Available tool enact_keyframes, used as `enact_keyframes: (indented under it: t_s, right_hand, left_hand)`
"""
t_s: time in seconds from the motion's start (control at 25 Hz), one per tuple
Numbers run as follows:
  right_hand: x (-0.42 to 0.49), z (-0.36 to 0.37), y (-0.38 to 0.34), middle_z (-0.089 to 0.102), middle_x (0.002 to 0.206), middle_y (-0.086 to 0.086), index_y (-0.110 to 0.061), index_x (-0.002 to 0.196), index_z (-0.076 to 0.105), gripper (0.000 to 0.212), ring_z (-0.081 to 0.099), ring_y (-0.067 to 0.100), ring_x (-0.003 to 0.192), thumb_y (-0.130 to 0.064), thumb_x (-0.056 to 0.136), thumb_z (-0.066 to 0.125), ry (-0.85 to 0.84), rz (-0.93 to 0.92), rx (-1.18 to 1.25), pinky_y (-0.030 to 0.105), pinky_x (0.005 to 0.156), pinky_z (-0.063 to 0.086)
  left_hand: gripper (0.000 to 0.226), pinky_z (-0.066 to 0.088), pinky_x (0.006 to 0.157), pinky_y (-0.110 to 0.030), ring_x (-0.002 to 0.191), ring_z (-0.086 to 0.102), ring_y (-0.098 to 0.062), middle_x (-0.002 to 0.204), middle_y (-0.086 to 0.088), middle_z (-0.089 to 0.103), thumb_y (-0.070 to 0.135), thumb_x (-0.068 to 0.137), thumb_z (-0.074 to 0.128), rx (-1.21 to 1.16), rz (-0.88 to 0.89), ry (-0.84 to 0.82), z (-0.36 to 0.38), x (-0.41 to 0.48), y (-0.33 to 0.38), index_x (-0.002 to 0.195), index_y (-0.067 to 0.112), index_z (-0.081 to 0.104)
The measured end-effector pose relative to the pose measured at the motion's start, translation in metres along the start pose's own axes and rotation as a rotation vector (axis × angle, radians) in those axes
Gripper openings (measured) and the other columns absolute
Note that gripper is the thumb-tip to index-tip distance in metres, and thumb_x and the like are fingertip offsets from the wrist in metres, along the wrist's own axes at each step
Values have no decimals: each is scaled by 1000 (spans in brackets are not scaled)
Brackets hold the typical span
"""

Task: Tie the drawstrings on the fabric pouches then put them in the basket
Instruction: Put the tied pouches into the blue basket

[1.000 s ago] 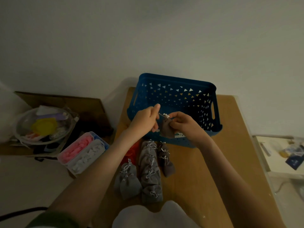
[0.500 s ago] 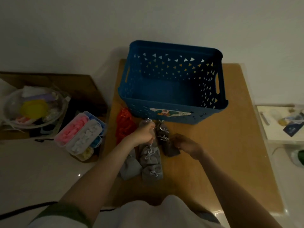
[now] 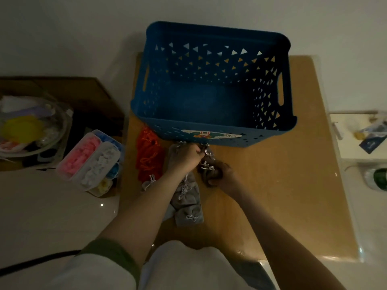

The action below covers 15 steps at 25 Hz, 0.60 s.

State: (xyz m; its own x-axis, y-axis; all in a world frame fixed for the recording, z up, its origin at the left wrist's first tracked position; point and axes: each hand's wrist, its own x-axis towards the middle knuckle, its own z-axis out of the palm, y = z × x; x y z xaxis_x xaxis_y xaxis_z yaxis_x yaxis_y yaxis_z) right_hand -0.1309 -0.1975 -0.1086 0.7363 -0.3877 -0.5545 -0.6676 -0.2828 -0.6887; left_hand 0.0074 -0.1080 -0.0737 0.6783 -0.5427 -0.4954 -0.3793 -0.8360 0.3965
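A blue plastic basket (image 3: 217, 126) with triangle holes stands at the back of the wooden table (image 3: 293, 185); nothing shows inside it. Just in front of it my right hand (image 3: 224, 176) grips a dark brown pouch (image 3: 209, 173) by its body. My left hand (image 3: 186, 155) pinches that pouch's light drawstring (image 3: 206, 164) near its neck. Several grey pouches (image 3: 188, 206) lie in a row under my left forearm, their cords knotted. A heap of red pouches (image 3: 148, 155) sits to the left, by the basket's front corner.
Left of the table, a clear compartment box (image 3: 90, 162) holds pink, white and blue items, and a clear bowl (image 3: 31, 132) holds mixed things on a cardboard box. A small white table (image 3: 360, 151) with clutter stands at the right.
Both hands came down from in front of the basket to the tabletop. The camera tilted down, so the basket's inside now shows. My right hand closed round a brown pouch on the table.
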Motion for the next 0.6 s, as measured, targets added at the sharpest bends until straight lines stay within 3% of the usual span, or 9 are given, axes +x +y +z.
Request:
enact_keyframes:
  t_s: [0.16,0.28,0.36,0.4,0.48,0.52,0.6]
  right_hand:
    - [-9,-7,-4,59,87,-3,-7,101,60,27,54,12,84,8,79,67,-5,-9,358,11,68,43]
    - [-13,-17,7,59,86,6,1,95,58,17,56,13,82,6,81,65,-75,-1,512,11,70,46]
    - [-18,-26,17,60,89,8,3,97,59,23,57,15,87,-3,78,71,-150,-18,527,18,75,47]
    - [-20,-31,23,61,88,6,2,95,59,26,58,14,87,-9,75,71,-176,-23,542,21,77,46]
    - [-24,-38,32,63,85,2,-1,91,60,21,60,12,85,-14,75,66,-209,-77,595,27,80,45]
    - [-25,-40,34,63,86,5,-2,89,61,19,59,15,86,-16,77,67,-225,-117,616,31,83,44]
    - [-26,-40,32,62,87,10,-5,86,65,26,57,22,87,-27,76,74,-252,-160,657,37,85,42]
  left_hand:
    - [9,42,95,-42,97,57,-17,100,4,64,39,93,52,-101,-27,35,0,0,-2,88,34,58]
    - [3,48,77,-30,87,58,-15,102,-3,64,28,91,58,-424,-149,20,-6,-3,-5,90,26,60]
    - [2,46,70,-27,87,58,-16,105,-8,64,20,91,59,-594,-237,6,-16,-9,-11,91,19,61]
    - [3,45,74,-28,93,57,-18,108,-8,62,19,91,59,-518,-218,53,-19,-12,-15,91,18,62]
    - [7,39,89,-31,109,47,-25,118,-8,50,19,89,59,-126,-121,199,-23,-21,-20,93,17,64]
    - [9,36,93,-33,112,42,-27,121,-9,44,20,88,59,76,-48,274,-24,-29,-18,95,17,64]
    - [12,35,94,-34,111,39,-25,119,-7,43,23,90,57,224,84,344,-24,-39,-9,99,18,63]
